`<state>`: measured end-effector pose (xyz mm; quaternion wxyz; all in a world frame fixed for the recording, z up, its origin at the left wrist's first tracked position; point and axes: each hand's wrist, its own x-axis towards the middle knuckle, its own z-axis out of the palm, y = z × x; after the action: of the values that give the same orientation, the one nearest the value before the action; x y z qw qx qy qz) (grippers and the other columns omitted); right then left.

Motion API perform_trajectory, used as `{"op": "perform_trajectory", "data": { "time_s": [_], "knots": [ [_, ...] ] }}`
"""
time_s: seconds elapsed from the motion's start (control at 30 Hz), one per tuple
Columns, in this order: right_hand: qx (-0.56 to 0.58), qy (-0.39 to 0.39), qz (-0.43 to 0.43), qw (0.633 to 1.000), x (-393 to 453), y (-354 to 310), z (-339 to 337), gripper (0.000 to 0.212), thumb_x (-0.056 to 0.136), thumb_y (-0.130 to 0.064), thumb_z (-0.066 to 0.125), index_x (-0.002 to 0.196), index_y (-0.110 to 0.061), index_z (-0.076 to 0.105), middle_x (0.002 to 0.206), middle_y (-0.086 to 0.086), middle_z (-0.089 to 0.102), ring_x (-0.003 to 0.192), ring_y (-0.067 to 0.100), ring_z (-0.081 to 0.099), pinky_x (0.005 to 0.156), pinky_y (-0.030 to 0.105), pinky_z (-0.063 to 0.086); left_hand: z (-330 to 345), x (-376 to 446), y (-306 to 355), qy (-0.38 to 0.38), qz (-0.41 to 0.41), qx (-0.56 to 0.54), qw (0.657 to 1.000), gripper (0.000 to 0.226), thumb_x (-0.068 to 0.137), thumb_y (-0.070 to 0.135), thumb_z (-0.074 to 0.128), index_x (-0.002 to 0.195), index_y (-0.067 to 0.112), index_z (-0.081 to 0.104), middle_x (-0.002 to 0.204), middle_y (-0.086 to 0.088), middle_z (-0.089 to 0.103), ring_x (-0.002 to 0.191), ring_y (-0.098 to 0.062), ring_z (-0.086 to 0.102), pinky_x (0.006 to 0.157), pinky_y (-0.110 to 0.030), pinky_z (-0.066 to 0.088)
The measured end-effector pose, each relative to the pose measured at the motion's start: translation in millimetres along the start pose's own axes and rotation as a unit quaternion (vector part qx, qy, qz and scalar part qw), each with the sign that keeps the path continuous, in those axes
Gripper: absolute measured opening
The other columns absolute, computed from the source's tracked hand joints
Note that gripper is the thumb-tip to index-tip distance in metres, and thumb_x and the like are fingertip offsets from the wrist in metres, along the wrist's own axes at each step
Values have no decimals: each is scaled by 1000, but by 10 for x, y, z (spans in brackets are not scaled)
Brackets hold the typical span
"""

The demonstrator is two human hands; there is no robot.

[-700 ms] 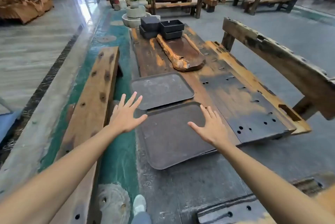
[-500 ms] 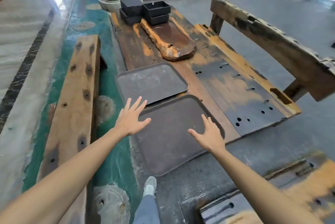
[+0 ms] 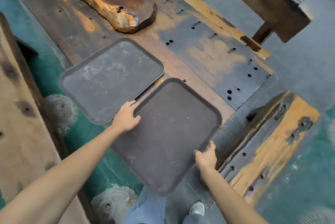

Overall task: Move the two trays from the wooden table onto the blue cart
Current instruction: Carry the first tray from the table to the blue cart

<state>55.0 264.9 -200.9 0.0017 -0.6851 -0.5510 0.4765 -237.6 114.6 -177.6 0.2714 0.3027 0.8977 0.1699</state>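
Gripping opposite rims, the hands take the near tray (image 3: 168,133), which overhangs the surface (image 3: 208,55) toward the person, for a level two-sided lift. The left hand (image 3: 126,116) clamps its far-left rim; just left of it lies the second tray (image 3: 110,80), untouched. The right hand (image 3: 206,156) closes on the near-right rim. No blue cart shows.

Dark brown trays (image 3: 168,133), orange-streaked table (image 3: 204,46)

There's just the one camera, worn on the person's head, tipped steeply down over the near end of the wooden table (image 3: 199,46). It sits close, with both forearms reaching in from the bottom edge and a shoe (image 3: 197,208) below.
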Motion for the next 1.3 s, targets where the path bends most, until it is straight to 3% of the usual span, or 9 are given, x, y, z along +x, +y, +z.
{"op": "perform_trajectory", "data": {
  "time_s": [0.33, 0.47, 0.6, 0.67, 0.7, 0.77, 0.8, 1.0, 1.3],
  "knots": [
    [129, 25, 74, 989, 202, 188, 115, 63, 84, 7, 53, 143, -15, 52, 129, 8, 65, 92, 24, 63, 90, 37, 49, 98, 494, -156, -87, -73, -34, 993, 70, 80, 10, 62, 147, 15, 41, 140, -20, 52, 128, -34, 50, 103, -38, 41],
    [228, -4, 114, 967, 194, 173, 29, 63, 87, 13, 40, 136, -22, 58, 125, 0, 66, 94, 16, 65, 76, 31, 55, 90, 591, -180, -91, -89, -69, 990, 62, 81, 12, 60, 142, 17, 49, 139, -12, 57, 129, -29, 52, 104, -34, 40],
    [269, -39, 153, 950, 177, 127, -125, 57, 89, 7, 37, 121, -31, 64, 116, -6, 70, 105, 10, 63, 87, 40, 57, 25, 693, -116, -124, -165, -202, 957, 47, 90, 19, 53, 136, 23, 57, 141, -5, 56, 132, -25, 48, 110, -32, 33],
    [285, -68, 165, 942, 195, 135, -219, 50, 90, 1, 41, 118, -32, 66, 112, -4, 70, 112, 15, 61, 96, 47, 53, 12, 660, -66, -151, -226, -312, 911, 39, 92, 23, 51, 129, 19, 63, 124, -8, 66, 109, -26, 63, 97, -35, 48],
    [296, -80, 171, 936, 201, 136, -270, 44, 92, -6, 44, 119, -31, 67, 116, -5, 70, 116, 16, 59, 98, 50, 51, -16, 601, -20, -160, -248, -349, 889, 35, 93, 27, 49, 123, 19, 66, 107, -8, 69, 85, -22, 68, 78, -30, 55],
    [315, -95, 170, 929, 223, 144, -380, 29, 95, -25, 50, 117, -29, 68, 121, -6, 67, 117, 17, 57, 92, 49, 51, -76, 487, 55, -174, -278, -366, 871, 32, 95, 40, 43, 108, 23, 67, 83, 0, 59, 48, -11, 59, 47, -16, 45],
    [319, -98, 168, 928, 235, 150, -436, 28, 96, -36, 50, 116, -26, 68, 123, -5, 66, 116, 18, 57, 87, 46, 51, -94, 428, 75, -175, -289, -373, 864, 35, 95, 47, 40, 104, 25, 65, 78, 2, 53, 45, -10, 53, 45, -16, 40],
    [317, -130, 139, 929, 327, 121, -768, 58, 94, -65, 39, 122, -21, 66, 126, 2, 68, 115, 24, 60, 84, 46, 48, -169, -4, 67, -148, -300, -443, 832, 56, 89, 62, 38, 115, 23, 68, 80, 2, 50, 62, -15, 41, 60, -29, 29],
    [270, -223, 38, 936, 299, -254, -997, 59, 98, -66, 28, 115, -26, 68, 126, -1, 65, 115, 21, 59, 85, 43, 45, -152, -1025, 11, -17, -295, -524, 799, 60, 78, 71, 41, 108, 28, 71, 94, -1, 51, 82, -21, 43, 69, -36, 29]
  ]
}}
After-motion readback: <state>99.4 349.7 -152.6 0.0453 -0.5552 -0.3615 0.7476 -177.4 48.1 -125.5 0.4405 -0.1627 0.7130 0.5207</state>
